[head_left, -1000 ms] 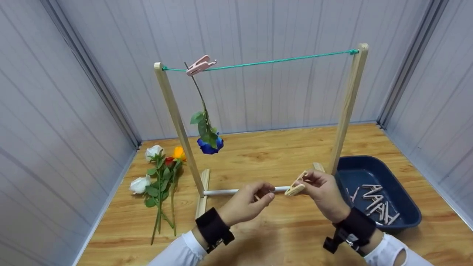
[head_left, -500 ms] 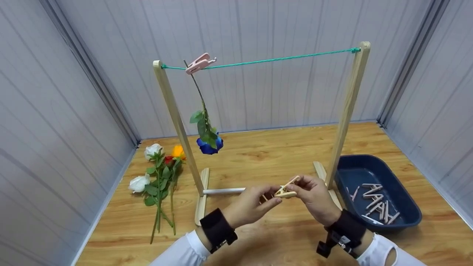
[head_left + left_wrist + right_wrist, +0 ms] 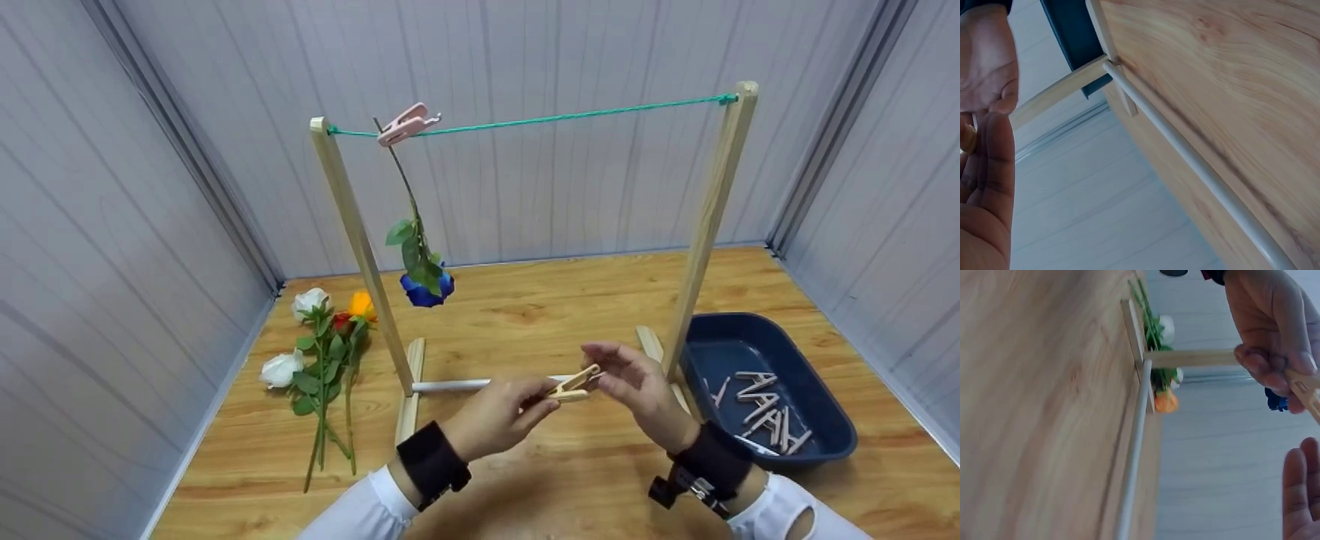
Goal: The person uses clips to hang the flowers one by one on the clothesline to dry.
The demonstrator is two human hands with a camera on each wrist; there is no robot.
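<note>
Our left hand (image 3: 504,420), from the head view, pinches a yellow clothespin (image 3: 574,394) before the wooden frame (image 3: 717,202); our right hand (image 3: 646,394), fingers loosely parted, sits by its end, contact hard to judge. From the left wrist we glimpse only part of the clothespin; from the right wrist, an orange rose (image 3: 1166,401) beside the frame.

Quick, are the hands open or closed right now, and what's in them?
Left hand: closed, pinching the yellow clothespin.
Right hand: open, holding nothing, close to the clothespin.
</note>
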